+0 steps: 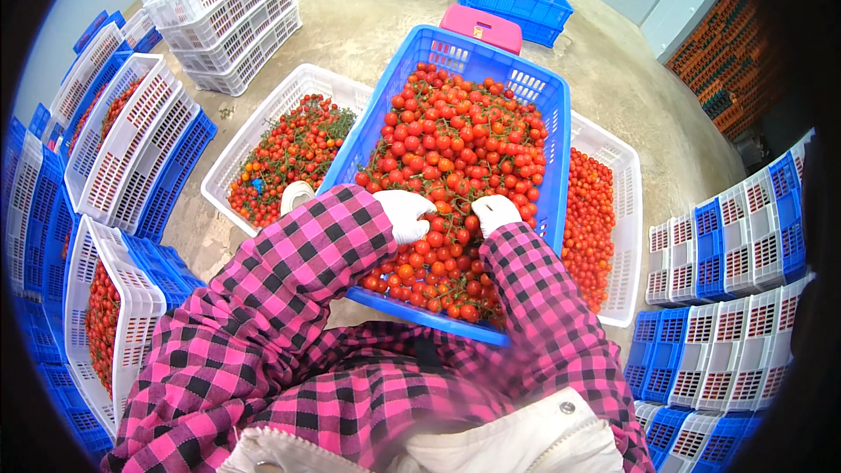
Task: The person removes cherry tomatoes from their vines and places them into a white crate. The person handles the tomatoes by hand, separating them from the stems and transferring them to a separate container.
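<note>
A blue plastic crate (560,118) heaped with cherry tomatoes (447,138) on green stems lies before me, tilted a little to one side. Both my hands wear white gloves and work low over the heap, a short gap apart. With curled fingers, my left hand (404,215) pinches at a tomato stem at the left of that gap. Opposite it, my right hand (496,213) has its fingertips closed on the green stems (463,200) between the hands. The exact grip is partly hidden by the gloves and the fruit.
White crates of tomatoes stand left (223,194) and right (627,236); the left one holds stemmed fruit, the right one loose fruit. A pink plastic stool (483,27) is behind the blue crate. Crate stacks rise at left (223,20) and right (723,236). Blue crates (516,3) sit farther back.
</note>
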`<state>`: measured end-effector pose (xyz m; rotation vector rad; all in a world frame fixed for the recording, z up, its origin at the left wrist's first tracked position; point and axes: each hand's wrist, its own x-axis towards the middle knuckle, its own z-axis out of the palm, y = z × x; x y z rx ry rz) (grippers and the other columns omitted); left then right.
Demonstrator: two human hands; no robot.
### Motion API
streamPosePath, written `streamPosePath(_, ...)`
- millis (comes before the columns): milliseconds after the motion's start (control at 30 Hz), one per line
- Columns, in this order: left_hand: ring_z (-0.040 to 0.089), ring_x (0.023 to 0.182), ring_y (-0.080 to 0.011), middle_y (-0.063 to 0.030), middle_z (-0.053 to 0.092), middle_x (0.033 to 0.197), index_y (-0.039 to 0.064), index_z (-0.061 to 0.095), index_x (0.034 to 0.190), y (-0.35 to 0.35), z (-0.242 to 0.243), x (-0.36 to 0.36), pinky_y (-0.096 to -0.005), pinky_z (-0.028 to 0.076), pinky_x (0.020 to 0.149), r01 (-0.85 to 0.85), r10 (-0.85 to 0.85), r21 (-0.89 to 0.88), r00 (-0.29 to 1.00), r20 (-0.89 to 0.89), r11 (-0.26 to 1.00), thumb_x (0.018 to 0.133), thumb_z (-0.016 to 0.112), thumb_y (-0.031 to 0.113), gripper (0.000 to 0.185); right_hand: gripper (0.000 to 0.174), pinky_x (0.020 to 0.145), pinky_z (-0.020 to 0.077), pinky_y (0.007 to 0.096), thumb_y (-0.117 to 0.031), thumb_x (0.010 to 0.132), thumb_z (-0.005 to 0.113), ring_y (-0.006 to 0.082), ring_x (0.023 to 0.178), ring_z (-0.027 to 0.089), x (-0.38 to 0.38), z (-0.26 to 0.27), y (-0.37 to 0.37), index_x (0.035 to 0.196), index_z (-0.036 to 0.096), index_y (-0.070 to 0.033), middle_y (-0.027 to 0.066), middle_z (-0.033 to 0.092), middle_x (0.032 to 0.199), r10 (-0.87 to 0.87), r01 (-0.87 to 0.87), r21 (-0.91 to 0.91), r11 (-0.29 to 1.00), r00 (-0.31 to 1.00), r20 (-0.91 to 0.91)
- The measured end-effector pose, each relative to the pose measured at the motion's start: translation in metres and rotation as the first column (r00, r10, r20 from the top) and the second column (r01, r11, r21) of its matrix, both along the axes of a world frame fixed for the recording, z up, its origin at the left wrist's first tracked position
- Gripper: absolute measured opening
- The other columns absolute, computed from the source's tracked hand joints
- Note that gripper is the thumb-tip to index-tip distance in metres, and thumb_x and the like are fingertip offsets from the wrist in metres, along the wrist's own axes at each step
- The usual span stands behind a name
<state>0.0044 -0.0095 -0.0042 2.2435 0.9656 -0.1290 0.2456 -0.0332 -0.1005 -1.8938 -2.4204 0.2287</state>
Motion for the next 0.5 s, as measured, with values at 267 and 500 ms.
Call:
streamPosePath(267, 0.055, 0.099, -0.0257, -0.0126, 0.059, 0.105, 0.006, 0.056, 0.109, 0.001, 0.017, 0.008, -0.0351, 0.043, 0.087, -0.065, 0.060, -0.080, 0.996, -0.059, 0.995, 0.081, 0.048, 0.034, 0.041, 0.017, 0.069, 0.0434, 0.0230, -0.014, 0.081, 0.057, 0.0113, 0.076, 0.055, -0.032, 0.053, -0.038, 0.090, 0.063, -0.001, 0.0053, 0.062, 0.083, -0.459, 0.491, -0.354, 0.796, 0.109, -0.882)
streamPosePath(500, 0.049, 0.105, -0.0145, -0.0057, 0.052, 0.120, 0.003, 0.041, 0.127, -0.025, 0.007, 0.030, -0.0300, 0.037, 0.091, 0.005, 0.699, -0.784, 0.449, 0.557, 0.621, 0.083, 0.056, 0.020, 0.049, 0.013, 0.070, 0.0460, 0.0307, 0.001, 0.071, 0.063, 0.0231, 0.078, 0.057, -0.064, 0.083, -0.058, 0.083, 0.060, -0.001, 0.0111, 0.058, 0.083, 0.133, 0.390, 0.420, 0.820, 0.583, -0.801)
